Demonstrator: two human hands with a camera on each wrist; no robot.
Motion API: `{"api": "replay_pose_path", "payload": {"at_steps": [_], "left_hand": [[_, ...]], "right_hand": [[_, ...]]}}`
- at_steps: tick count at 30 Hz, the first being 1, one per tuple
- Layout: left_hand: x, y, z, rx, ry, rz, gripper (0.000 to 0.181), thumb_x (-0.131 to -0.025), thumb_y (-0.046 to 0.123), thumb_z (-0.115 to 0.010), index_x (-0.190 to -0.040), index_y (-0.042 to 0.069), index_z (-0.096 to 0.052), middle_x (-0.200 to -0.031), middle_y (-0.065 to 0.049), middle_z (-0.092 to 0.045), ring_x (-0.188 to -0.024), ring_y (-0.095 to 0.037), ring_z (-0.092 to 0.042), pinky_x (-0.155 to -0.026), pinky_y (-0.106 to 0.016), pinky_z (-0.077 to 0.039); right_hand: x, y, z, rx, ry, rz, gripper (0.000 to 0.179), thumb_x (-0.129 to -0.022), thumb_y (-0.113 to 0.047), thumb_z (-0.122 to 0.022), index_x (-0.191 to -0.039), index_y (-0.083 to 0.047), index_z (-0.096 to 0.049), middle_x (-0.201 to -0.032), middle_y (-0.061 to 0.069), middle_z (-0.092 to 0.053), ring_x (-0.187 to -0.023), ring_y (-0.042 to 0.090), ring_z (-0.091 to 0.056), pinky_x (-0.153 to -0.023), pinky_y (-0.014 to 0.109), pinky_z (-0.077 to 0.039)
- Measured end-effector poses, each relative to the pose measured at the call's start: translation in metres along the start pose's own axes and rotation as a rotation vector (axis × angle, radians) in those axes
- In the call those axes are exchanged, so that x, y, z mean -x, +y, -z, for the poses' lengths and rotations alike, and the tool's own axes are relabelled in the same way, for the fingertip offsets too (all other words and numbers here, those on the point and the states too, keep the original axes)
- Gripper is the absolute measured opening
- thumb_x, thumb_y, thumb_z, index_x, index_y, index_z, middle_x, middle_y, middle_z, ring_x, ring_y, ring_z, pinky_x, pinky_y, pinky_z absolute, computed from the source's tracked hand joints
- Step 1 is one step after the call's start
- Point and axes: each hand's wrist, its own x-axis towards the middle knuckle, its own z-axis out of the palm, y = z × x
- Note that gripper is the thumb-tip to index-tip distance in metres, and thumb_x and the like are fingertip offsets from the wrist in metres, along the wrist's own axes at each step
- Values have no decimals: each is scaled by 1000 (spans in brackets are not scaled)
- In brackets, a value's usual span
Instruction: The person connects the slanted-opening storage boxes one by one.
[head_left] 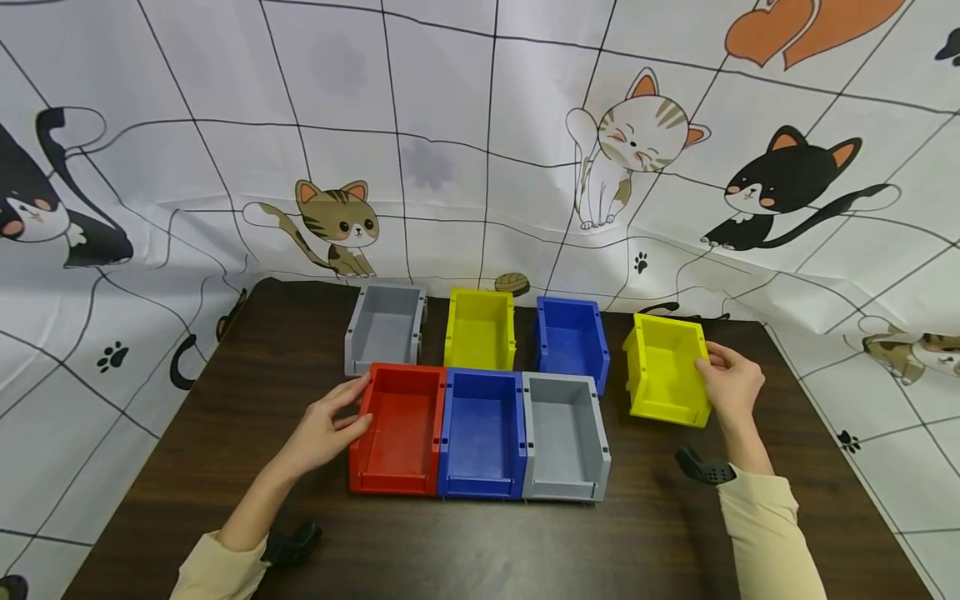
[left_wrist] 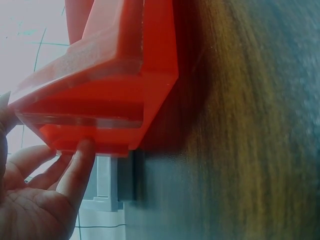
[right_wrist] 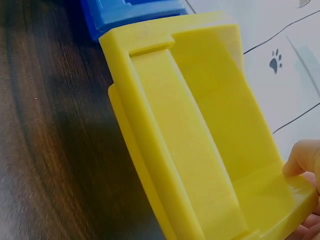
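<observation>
My left hand is at the left wall of a red storage bin. Its thumb lies over the rim and its fingers press the outer side, as the left wrist view also shows. The red bin forms the left end of a front row, side by side with a blue bin and a grey bin. Over on the right, my right hand pinches the right wall of a yellow storage bin, thumb inside and fingers outside. This bin sits askew, tilted in the right wrist view.
Behind the front row stand another grey bin, another yellow bin and another blue bin, spaced apart. The dark wood table ends at a cat-printed cloth hanging along its back and sides.
</observation>
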Motion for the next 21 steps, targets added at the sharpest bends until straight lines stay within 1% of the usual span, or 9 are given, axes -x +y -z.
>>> {"api": "replay_pose_path", "payload": {"at_steps": [2, 4, 5, 9, 11, 13, 16, 18, 21], "left_hand": [[0, 0, 0, -4, 0, 1, 60, -85, -4, -63, -139, -8, -37, -137, -30, -39, -119, -46, -45, -82, -46, -50], [-1, -1, 0, -9, 0, 1, 59, -85, -5, -63, -139, -8, -37, -137, -30, -39, -118, -46, -45, -82, -45, -51], [-1, -2, 0, -11, 0, 3, 59, -85, -5, -63, -139, -8, -37, -137, -30, -39, -118, -45, -45, -82, -45, -51], [-1, -4, -1, -19, 1, -2, 60, -85, -6, -62, -138, -9, -37, -137, -30, -39, -118, -46, -45, -81, -45, -51], [-2, -4, -1, -20, 1, -2, 60, -84, -6, -62, -138, -9, -37, -137, -30, -39, -117, -46, -45, -81, -45, -51], [-2, -4, -1, -20, 1, -1, 60, -84, -6, -62, -139, -9, -36, -137, -30, -39, -117, -46, -46, -81, -44, -51], [-2, -5, -1, -17, 1, 5, 61, -84, -7, -62, -139, -9, -36, -137, -30, -39, -116, -46, -47, -81, -44, -51], [-2, -5, 0, -17, -2, 9, 61, -84, -6, -62, -139, -8, -36, -137, -30, -39, -116, -45, -47, -81, -44, -51], [-2, -6, 0, -14, -7, 13, 61, -84, -6, -62, -139, -8, -36, -138, -30, -38, -118, -45, -46, -82, -44, -50]], "right_hand": [[2, 2, 4, -5, 2, 9, 32, -81, -7, -68, -111, 5, -67, -81, 13, -66, -62, 5, -56, -49, 8, -44], [-1, 15, 5, -28, 9, -5, 32, -79, -8, -70, -109, 3, -68, -79, 9, -66, -60, 2, -55, -41, 11, -43], [-3, 22, 7, -21, 2, 6, 33, -79, -8, -70, -110, 4, -68, -80, 11, -66, -61, 4, -55, -42, 12, -43], [-17, 72, 7, 41, 4, 35, 35, -80, -19, -72, -112, -6, -69, -81, 2, -65, -63, 2, -57, -43, 13, -46], [-20, 90, 8, 93, 3, 65, 36, -82, -25, -70, -115, -12, -69, -85, 1, -65, -66, 4, -58, -52, 9, -48], [-21, 103, 8, 115, 15, 82, 35, -82, -30, -69, -115, -17, -69, -87, 1, -65, -68, 6, -59, -55, 9, -49], [-16, 107, 12, 138, 30, 94, 34, -83, -32, -69, -115, -23, -69, -88, 1, -66, -71, 12, -61, -56, 10, -50], [-10, 107, 15, 133, 29, 122, 32, -82, -31, -69, -114, -24, -70, -86, -2, -66, -70, 10, -61, -55, 10, -49], [7, 83, 24, 96, 9, 153, 31, -82, -26, -71, -112, -19, -71, -82, -3, -66, -65, 4, -59, -52, 10, -48]]}}
